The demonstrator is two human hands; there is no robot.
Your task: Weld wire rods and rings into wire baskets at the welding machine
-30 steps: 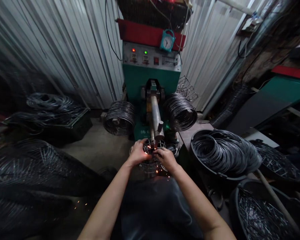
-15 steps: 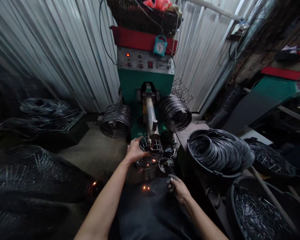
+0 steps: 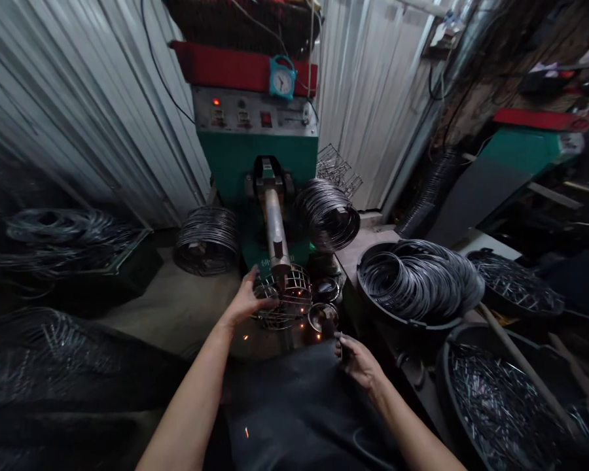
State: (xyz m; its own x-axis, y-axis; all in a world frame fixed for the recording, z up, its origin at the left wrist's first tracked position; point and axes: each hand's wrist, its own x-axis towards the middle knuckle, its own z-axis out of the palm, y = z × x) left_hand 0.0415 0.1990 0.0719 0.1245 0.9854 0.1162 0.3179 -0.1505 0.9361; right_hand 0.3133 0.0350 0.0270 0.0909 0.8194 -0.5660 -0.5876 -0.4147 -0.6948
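A round wire basket (image 3: 294,297) sits under the tip of the spot welder's arm (image 3: 275,226), with orange sparks beside it. My left hand (image 3: 243,304) grips the basket's left side, thumb across the near wires and fingers at the far rim. To the right, my right hand (image 3: 358,361) is closed, its darkened fingertips pinched together in front of a shiny round metal cup (image 3: 322,317). Whatever lies between those fingers is too dark to name. A dark apron (image 3: 294,399) covers my lap below both hands.
Coils of wire rings hang left (image 3: 206,242) and right (image 3: 328,214) of the green machine (image 3: 226,150). On my right stand a tub of wire rings (image 3: 366,297) and a tub of short wire pieces (image 3: 446,392). A teal clock (image 3: 281,80) hangs on the machine.
The view has shifted, so the machine appears farther left. My left hand stays on the basket, which looks slightly turned. Sparks now fall in different spots. My right hand remains closed near the cup.
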